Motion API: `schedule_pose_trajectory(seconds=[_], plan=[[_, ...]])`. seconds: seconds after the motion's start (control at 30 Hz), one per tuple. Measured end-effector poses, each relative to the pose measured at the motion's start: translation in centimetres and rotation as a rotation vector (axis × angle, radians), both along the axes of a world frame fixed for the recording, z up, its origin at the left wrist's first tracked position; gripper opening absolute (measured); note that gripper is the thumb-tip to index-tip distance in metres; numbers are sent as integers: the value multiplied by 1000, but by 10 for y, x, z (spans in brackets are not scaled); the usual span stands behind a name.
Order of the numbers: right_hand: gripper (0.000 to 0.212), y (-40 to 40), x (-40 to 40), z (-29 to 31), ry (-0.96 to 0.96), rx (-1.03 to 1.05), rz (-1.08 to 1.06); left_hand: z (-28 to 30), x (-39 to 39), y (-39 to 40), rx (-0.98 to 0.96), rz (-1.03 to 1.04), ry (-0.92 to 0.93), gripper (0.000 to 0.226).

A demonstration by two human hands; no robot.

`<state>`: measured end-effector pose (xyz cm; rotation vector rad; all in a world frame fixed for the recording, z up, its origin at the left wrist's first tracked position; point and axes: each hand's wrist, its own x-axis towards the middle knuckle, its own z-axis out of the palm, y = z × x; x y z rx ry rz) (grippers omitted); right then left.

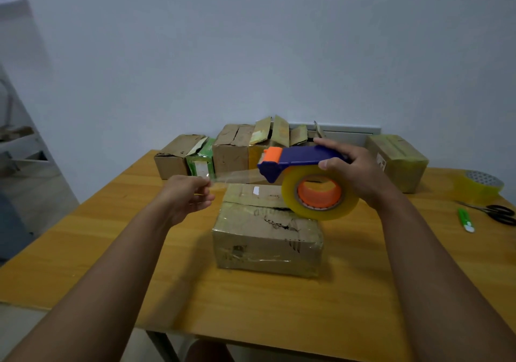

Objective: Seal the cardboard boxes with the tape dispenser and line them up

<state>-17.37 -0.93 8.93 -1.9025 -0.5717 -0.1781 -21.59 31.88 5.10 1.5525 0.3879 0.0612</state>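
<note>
Nearest my view, two bare forearms reach up from the bottom edge over the orange-brown wooden table (279, 306). My left hand (187, 197) sits at about nine o'clock from the middle box, fingers curled, pinching the free end of a clear strip of tape (234, 176) between thumb and fingertips. The strip runs level to the right, straight to the mouth of the blue and orange handheld tape dispenser (296, 163). My right hand (354, 172) grips that dispenser from above, thumb on its near side and fingers wrapped over the blue handle, holding it in the air above the box's far right corner. Its yellowish roll of clear tape (321, 191) hangs below the handle on an orange hub.

Under both hands, at the table's centre, lies the worn brown cardboard box (265, 236), flaps closed, old tape glinting on its front face. At twelve o'clock a row of battered cardboard boxes (231, 149) stands against the wall, some with flaps raised. At two o'clock sits one more taped cardboard box (399, 160). Towards three o'clock lie a spare roll of yellowish tape (479, 186), black-handled scissors (499, 213) and a green utility knife (465, 219).
</note>
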Motion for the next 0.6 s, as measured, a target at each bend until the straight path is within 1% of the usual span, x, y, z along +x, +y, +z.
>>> schedule_pose_trajectory(seconds=[0.07,0.2,0.33,0.43,0.5,0.6], plan=[[49,3,1,1,-1,-33,4,-7,-1,1,12,-15,28,17],[48,6,2,3,0,-77,8,-20,-3,0,-42,-54,82,17],[46,7,2,4,3,-81,11,-30,-4,-2,-113,-92,142,18],[44,5,1,3,10,-73,9,-33,-4,-2,-143,-122,137,17],[45,4,0,3,16,-68,6,-34,-5,-3,-124,-138,132,16],[50,4,0,3,17,-78,8,-36,-5,-6,31,-173,147,20]])
